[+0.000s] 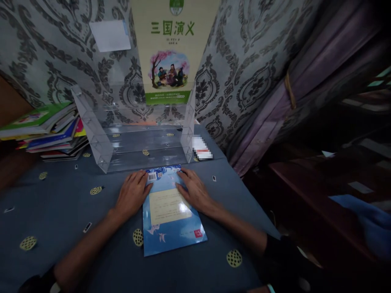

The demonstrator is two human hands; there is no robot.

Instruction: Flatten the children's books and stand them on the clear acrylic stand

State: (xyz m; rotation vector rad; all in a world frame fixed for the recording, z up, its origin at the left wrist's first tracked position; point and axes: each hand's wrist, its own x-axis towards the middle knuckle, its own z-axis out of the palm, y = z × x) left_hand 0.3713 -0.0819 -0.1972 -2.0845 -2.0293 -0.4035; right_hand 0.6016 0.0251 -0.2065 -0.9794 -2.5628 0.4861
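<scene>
A blue book [171, 231] lies on the cloth, its glossy cover showing a cream text panel, a barcode and white birds. On its left edge is my left hand [133, 190], fingers bent at the upper corner and thumb over the cover. My right hand [195, 192] holds the opposite edge the same way, with its thumb on the cover. Just beyond the book stands a clear plastic tiered rack [102, 142]. Above and behind the rack, a cream and green book [169, 69] with a picture of figures under a pink tree stands upright.
At the left is a stack of books [58, 130]. A small white item [202, 147], partly pixelated, lies right of the rack. Patterned wallpaper [238, 81] and a tied purple curtain [259, 126] rise behind the blue tablecloth [116, 260]. A white card [110, 36] is on the wall.
</scene>
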